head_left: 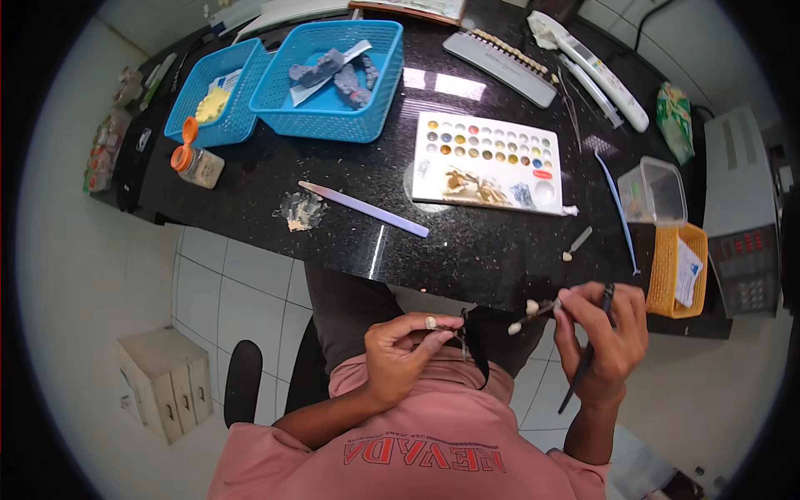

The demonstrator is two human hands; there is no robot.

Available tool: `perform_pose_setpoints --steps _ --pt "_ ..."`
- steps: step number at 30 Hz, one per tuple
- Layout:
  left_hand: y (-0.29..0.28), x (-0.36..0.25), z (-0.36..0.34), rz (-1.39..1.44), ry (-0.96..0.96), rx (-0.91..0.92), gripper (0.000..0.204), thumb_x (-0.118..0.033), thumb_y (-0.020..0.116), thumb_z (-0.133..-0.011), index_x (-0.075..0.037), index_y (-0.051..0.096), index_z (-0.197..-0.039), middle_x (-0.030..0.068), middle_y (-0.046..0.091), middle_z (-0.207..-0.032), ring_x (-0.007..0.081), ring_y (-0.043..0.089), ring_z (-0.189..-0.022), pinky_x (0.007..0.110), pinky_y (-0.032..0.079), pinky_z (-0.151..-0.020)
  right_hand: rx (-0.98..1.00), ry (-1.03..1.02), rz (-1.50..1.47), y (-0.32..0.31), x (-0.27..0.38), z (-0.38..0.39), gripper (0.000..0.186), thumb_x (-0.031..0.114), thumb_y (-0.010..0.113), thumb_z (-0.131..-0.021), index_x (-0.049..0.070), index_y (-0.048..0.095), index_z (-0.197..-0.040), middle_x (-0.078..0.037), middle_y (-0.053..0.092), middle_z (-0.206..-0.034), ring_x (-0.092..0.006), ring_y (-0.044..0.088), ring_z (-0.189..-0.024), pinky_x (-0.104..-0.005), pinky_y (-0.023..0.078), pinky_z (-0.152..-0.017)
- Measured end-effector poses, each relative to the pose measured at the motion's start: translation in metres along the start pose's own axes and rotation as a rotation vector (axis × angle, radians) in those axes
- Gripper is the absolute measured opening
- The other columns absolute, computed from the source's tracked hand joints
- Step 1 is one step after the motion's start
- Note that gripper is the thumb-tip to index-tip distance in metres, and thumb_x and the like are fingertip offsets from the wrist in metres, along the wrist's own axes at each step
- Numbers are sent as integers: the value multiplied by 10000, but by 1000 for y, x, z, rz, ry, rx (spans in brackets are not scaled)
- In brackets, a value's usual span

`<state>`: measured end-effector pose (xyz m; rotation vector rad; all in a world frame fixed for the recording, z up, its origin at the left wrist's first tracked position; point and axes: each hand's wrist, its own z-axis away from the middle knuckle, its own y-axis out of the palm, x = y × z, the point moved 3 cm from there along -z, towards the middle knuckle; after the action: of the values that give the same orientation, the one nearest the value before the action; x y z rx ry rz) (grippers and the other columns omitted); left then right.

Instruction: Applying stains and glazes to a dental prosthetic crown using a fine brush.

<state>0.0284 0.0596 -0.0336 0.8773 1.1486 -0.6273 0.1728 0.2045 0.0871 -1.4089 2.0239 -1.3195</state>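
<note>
My left hand (400,354) is closed in a pinch on a thin metal holder with a small cream tooth piece (430,323) at its tip; a dark strap hangs beside it. My right hand (602,337) is closed round a black brush (583,377) and pinches thin metal holders, with cream tooth pieces (532,307) at their ends. Beyond my hands, on the black desk (350,258), lie a white paint palette (483,167) with several coloured wells, a lilac file (375,212) and a small tab with a tooth piece (575,246).
Two blue baskets (329,125) and an orange-lidded jar (202,171) stand at left. A shade guide (492,71), blue tool (621,212), clear container (662,192), yellow basket (667,275) and grey machine (737,217) are rightward. A drawer unit (167,383) stands on the floor.
</note>
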Motion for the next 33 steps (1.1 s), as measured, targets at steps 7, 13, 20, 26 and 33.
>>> perform_pose_setpoints --steps 7,13,20,26,33 --pt "38 38 -1 174 -152 284 144 80 574 -860 61 625 -993 211 646 -1047 274 624 -1043 349 531 -897 -156 479 -368 0 26 103 234 15 721 -626 51 658 -848 -89 627 -721 -201 608 -611 -266 476 -532" --pt "62 64 9 216 -224 504 123 50 589 -863 67 622 -980 220 643 -1057 282 628 -1024 404 518 -915 -274 730 -334 20 29 141 189 -27 706 -667 0 639 -841 -103 613 -723 -193 610 -605 -268 472 -531" --pt "75 71 15 204 -270 578 181 118 580 -832 84 649 -997 182 653 -1054 215 623 -997 325 492 -902 -306 886 -272 26 30 154 176 -12 712 -680 -7 643 -841 -100 606 -725 -188 611 -610 -267 471 -539" --pt "80 71 13 255 -256 601 174 117 580 -834 79 654 -987 187 654 -1051 211 623 -984 318 490 -895 -313 928 -277 28 27 157 176 -10 715 -683 -11 644 -845 -98 606 -721 -171 601 -594 -260 463 -525" --pt "81 79 13 257 -249 615 166 110 594 -829 72 655 -979 190 655 -1044 204 625 -970 309 500 -868 -311 930 -246 27 23 161 186 -5 719 -670 -10 648 -842 -105 604 -698 -182 584 -589 -263 445 -516"
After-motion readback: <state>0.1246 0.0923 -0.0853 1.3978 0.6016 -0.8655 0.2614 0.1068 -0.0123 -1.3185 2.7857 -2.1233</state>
